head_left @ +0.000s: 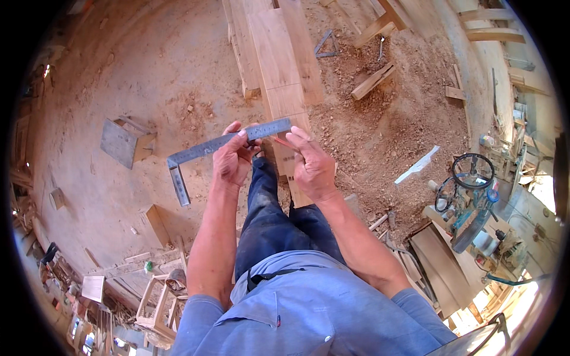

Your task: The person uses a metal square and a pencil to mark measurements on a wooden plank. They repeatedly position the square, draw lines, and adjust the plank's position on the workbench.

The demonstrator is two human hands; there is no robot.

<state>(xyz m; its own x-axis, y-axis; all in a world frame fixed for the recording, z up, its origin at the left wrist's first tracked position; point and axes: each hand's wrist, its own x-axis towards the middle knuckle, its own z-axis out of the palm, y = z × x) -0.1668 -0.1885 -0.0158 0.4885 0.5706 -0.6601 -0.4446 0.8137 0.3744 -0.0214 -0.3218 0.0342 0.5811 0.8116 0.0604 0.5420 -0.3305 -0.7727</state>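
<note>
The left grip is clamped on the long blade of a steel carpenter's square, fingers behind and thumb across the face; the blade runs on past this grip to both sides, its right end just beside the fingertips of the right grip, though whether they touch it I cannot tell; the short leg of the square hangs at the far left, below the level of the left grip; the right grip is closed on a slim red pencil, whose exposed end points left, toward the left grip and close under the blade; beneath and ahead of both grips stretches a long wooden plank with thin lines drawn across it, other boards alongside; ahead and to the right of the right grip, on the dusty floor, lie a metal triangle frame, a wrench and a wood offcut; farther right of it are a white strip and a machine with a black handwheel; left of the left grip stands a grey panel against a wooden piece; below and left of that grip are a wooden block and a wooden frame.
</note>
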